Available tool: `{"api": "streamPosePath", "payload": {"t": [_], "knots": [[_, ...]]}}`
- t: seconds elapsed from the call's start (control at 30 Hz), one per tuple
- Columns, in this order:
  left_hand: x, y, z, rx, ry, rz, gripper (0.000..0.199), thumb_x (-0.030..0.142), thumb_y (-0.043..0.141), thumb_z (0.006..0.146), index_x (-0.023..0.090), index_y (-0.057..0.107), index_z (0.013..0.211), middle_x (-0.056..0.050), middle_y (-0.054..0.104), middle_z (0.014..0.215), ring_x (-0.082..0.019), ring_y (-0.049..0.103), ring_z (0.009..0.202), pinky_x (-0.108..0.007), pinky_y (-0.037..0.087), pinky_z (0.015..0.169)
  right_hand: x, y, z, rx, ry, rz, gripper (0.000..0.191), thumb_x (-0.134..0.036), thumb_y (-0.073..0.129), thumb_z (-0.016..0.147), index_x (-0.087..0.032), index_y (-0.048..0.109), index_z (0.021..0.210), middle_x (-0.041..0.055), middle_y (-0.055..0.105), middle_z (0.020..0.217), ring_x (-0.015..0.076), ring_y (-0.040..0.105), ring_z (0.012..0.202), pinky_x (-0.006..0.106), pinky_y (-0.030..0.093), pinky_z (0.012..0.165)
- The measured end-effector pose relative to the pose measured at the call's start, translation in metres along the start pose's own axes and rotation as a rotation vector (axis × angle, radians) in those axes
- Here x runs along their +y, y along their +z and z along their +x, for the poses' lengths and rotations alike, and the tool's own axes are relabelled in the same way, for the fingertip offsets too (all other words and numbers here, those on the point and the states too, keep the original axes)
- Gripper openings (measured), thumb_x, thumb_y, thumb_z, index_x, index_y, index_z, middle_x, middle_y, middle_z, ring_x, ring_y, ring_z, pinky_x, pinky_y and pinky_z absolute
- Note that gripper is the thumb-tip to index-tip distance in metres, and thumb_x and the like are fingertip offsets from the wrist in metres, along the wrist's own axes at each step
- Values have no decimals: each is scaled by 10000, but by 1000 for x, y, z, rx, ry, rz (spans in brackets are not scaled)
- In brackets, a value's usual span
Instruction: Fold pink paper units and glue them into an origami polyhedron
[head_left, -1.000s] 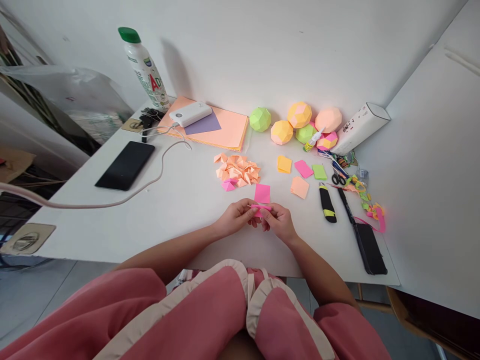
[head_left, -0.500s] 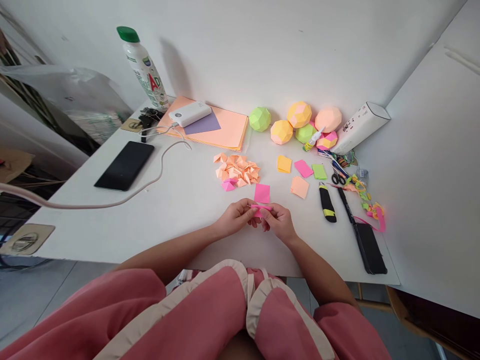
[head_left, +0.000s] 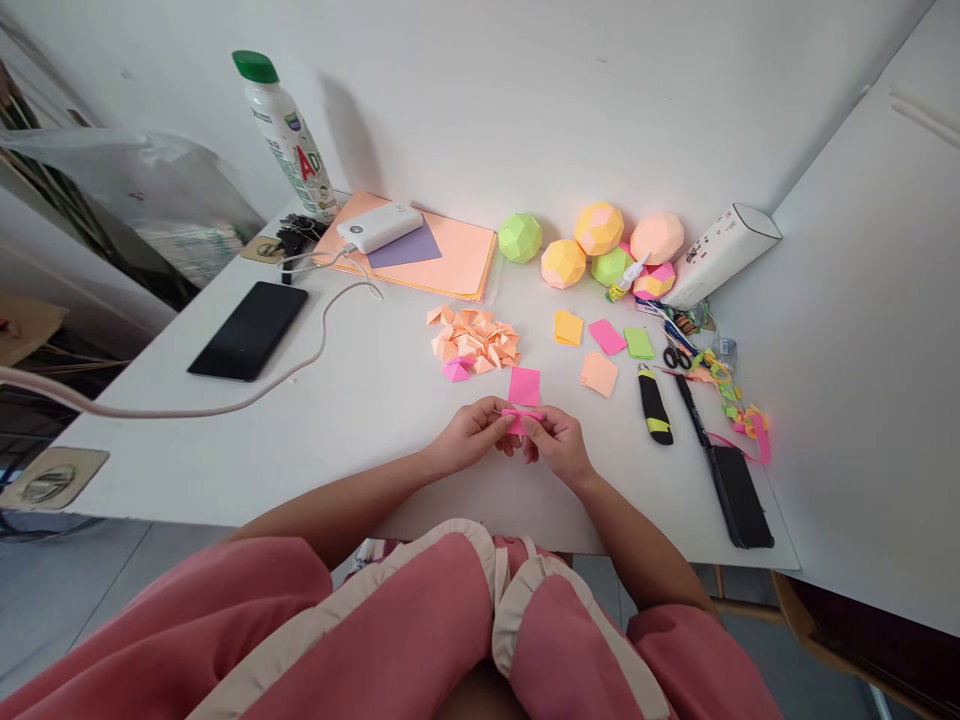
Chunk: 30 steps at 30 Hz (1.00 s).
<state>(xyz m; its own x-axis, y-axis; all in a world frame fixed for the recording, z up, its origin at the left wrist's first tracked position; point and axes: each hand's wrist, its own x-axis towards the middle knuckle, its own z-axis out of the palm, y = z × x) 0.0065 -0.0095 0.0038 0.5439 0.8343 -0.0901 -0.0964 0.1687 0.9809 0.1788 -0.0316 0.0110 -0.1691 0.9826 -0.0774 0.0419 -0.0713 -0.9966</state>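
Observation:
Between my left hand point(head_left: 477, 432) and my right hand point(head_left: 559, 442) is a small pink paper point(head_left: 520, 421), partly folded, pinched at both ends by thumbs and fingers. Just beyond it a flat pink square point(head_left: 524, 387) lies on the white table point(head_left: 360, 400). A pile of folded peach pieces point(head_left: 480, 338) is behind my left hand, with one folded pink piece point(head_left: 457, 369) at its front edge. Stacks of small orange point(head_left: 568, 328), pink point(head_left: 607, 337), green point(head_left: 639, 343) and peach squares point(head_left: 599, 374) lie beyond my right hand. The undersides of the fingers are partly hidden.
Several faceted paper balls point(head_left: 562, 264) and a glue bottle point(head_left: 626, 280) stand along the wall. A cutter point(head_left: 655, 405), scissors point(head_left: 676, 357) and black case point(head_left: 740, 497) lie right. Left are a phone point(head_left: 249, 331), a cable, a power bank point(head_left: 380, 228) and a bottle point(head_left: 289, 140).

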Motion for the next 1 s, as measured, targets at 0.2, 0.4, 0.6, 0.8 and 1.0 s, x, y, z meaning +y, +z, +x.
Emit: {"api": "streamPosePath", "payload": {"t": [0.2, 0.4, 0.6, 0.8, 1.0], "knots": [[-1, -1, 1, -12, -1, -30, 332, 474, 508, 857, 150, 507, 930, -33, 672, 704, -134, 644, 604, -266, 479, 595, -1, 0, 1, -7, -1, 19, 262, -423, 598, 811, -162, 604, 789, -38, 550, 500, 87, 503, 403, 219, 438, 396], [2, -3, 1, -82, -23, -62, 321, 447, 562, 834, 146, 503, 931, -26, 664, 669, -131, 632, 589, -265, 473, 587, 0, -2, 1, -15, -9, 16, 271, -428, 598, 809, -163, 584, 755, -42, 550, 486, 80, 491, 381, 214, 426, 389], [6, -3, 1, -151, -58, -142, 316, 419, 614, 804, 152, 479, 907, -27, 669, 674, -137, 639, 613, -283, 497, 613, -3, -4, 0, -47, -3, -5, 276, -425, 594, 813, -157, 588, 747, -34, 555, 477, 80, 485, 378, 211, 405, 388], [6, -5, 3, -139, -135, -68, 345, 458, 631, 774, 138, 507, 802, -66, 696, 693, -148, 652, 593, -273, 482, 582, -3, -4, 0, -22, -2, -25, 268, -413, 598, 810, -155, 596, 734, -38, 542, 470, 79, 476, 371, 212, 397, 384], [6, -5, 4, -179, -198, -104, 359, 474, 630, 770, 120, 588, 810, -77, 708, 727, -147, 656, 574, -272, 505, 564, -3, -7, 0, -26, -6, -30, 250, -383, 603, 812, -154, 586, 712, -35, 547, 479, 78, 475, 377, 215, 409, 393]]}}
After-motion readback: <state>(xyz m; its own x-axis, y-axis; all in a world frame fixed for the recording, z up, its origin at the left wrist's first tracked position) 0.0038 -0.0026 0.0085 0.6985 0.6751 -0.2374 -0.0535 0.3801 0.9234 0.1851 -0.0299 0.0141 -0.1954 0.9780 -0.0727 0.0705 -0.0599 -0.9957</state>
